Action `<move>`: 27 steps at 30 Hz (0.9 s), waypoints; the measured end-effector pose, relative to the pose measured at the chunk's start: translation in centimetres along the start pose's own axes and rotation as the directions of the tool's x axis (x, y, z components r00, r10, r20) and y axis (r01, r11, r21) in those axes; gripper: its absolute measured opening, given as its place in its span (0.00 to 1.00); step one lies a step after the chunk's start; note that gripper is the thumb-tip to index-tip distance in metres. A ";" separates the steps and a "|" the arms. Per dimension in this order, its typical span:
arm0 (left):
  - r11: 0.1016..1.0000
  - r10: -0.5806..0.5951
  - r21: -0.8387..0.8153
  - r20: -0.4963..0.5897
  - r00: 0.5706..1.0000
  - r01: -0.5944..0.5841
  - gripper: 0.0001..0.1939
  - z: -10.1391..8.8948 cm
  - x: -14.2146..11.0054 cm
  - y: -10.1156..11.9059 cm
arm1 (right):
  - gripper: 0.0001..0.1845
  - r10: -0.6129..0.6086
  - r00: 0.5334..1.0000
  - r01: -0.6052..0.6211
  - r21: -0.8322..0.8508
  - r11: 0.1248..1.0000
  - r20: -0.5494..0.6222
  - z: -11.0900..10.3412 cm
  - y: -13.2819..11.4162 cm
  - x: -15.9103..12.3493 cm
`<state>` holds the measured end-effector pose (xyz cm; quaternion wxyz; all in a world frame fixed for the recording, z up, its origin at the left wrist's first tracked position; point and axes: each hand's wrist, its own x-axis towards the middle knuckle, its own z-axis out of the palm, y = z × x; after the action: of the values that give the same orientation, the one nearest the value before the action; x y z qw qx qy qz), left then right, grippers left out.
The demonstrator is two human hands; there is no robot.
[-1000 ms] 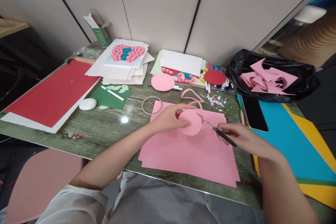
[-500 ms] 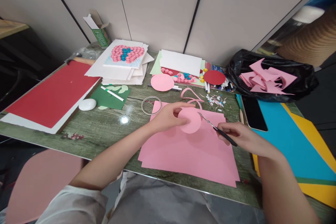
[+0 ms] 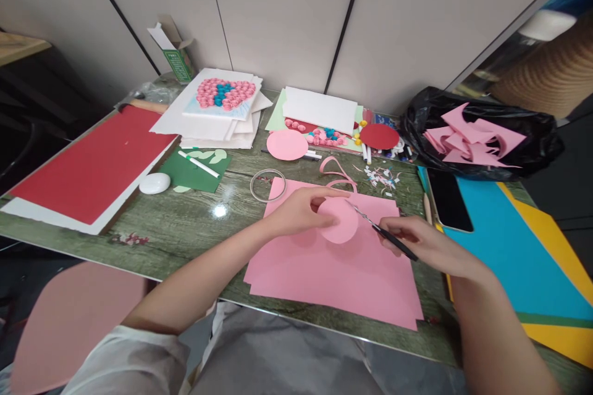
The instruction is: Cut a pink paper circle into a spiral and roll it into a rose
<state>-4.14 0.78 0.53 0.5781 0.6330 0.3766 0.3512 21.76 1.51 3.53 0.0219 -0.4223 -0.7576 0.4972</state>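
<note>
I'm seeing a loose, pale grey left sleeve [image 3: 134,361]. Darker grey cloth [image 3: 282,355] is showing past the tabletop [image 3: 194,241]'s near edge.

No word, brand or number can be read. Just behind the stack of white sheets [image 3: 180,116], to its left, stands a green box [image 3: 177,65]; its green face bears several short rows of pale print, arranged like a block of label text, too small and blurred to make out. Well to the right of the stack, a dark blue packet [image 3: 384,119] shows small pale marks; whether these are lettering or pattern cannot be told
</note>
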 end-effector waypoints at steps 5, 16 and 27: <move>1.000 -0.018 0.026 -0.008 1.000 0.018 0.27 -0.1 0.0 0.1 | 0.13 -0.004 1.000 0.004 -0.013 1.000 -0.007 0.0 0.0 -0.1; 0.998 -0.043 -0.054 -0.029 0.999 0.042 0.28 -0.2 -0.1 0.5 | 0.12 -0.011 1.000 0.011 -0.049 0.999 -0.009 -0.4 0.9 -0.3; 0.995 -0.006 -0.097 -0.041 0.999 0.002 0.27 -0.4 0.0 0.1 | 0.12 -0.015 1.000 0.014 -0.059 0.998 -0.006 -0.5 1.0 -0.4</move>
<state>-4.54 0.96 0.66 0.6008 0.5960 0.3724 0.3809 22.92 1.79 3.16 0.0155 -0.4189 -0.7748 0.4732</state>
